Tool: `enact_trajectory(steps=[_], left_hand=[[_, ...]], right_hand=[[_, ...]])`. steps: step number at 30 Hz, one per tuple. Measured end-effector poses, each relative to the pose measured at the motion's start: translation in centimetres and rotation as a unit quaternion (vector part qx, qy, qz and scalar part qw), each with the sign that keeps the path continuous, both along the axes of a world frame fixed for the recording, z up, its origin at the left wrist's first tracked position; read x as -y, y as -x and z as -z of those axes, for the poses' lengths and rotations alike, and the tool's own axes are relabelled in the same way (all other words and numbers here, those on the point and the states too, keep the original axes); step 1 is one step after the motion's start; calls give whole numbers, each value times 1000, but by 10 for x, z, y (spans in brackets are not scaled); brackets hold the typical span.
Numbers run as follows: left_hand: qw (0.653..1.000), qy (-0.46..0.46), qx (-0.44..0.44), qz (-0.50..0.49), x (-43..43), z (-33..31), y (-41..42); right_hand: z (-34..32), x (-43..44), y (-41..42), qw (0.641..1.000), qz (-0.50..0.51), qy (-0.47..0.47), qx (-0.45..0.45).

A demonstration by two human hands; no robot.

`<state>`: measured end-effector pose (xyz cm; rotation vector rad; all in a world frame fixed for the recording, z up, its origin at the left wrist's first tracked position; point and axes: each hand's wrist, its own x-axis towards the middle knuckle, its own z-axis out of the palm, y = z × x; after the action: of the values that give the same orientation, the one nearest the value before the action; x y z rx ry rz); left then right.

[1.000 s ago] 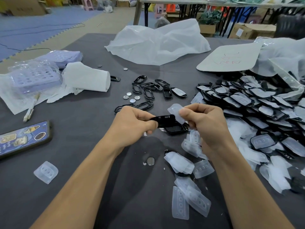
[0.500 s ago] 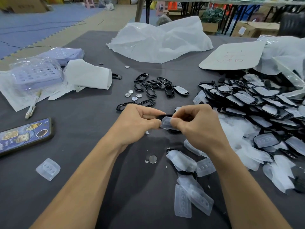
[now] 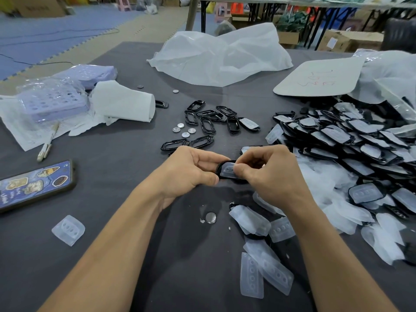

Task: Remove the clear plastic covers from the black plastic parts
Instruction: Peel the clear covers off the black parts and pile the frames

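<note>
One black part, one clear cover on it — milky, dimpled. Grip of left hand clamps the part; right hand pinches the cover.

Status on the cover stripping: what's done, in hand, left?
Done: a handful of bare black frames lie mid-table, and loose covers lie by the right forearm. In hand: the left hand grips a black part while the right hand pinches its clear cover. Left: the big pile on the right, mostly with covers on. Looks early.
</note>
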<state>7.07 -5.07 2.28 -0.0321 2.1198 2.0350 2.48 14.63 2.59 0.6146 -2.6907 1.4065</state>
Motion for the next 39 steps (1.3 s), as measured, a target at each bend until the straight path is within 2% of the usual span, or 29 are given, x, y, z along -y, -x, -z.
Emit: enact_trajectory(steps=[13, 17, 19, 21, 23, 26, 31, 34, 39], left_hand=[[1000, -2, -5, -13, -7, -1, -1], [997, 16, -31, -66, -11, -3, 0], [996, -12, -37, -83, -12, -3, 0], [995, -39, -37, -87, -12, -3, 0], [993, -56, -34, -98, -12, -3, 1], [989, -58, -37, -128, -14, -4, 2], [992, -63, -21, -107, -9, -8, 1], [997, -27, -22, -74, -8, -9, 0], [993, -7, -13, -115, -12, -5, 1]], right_hand=[[4, 9, -4, 996, 68, -31, -46], [5, 9, -4, 991, 105, -14, -84], [3, 9, -5, 989, 115, 12, -94], [2, 9, -5, 992, 107, 45, -53], [0, 10, -4, 990, 63, 121, 44], [-2, 10, -2, 962, 29, 232, 137], [-4, 8, 0, 951, 48, 268, 144], [-3, 8, 1, 953, 54, 265, 134], [-2, 8, 0, 956, 52, 258, 133]])
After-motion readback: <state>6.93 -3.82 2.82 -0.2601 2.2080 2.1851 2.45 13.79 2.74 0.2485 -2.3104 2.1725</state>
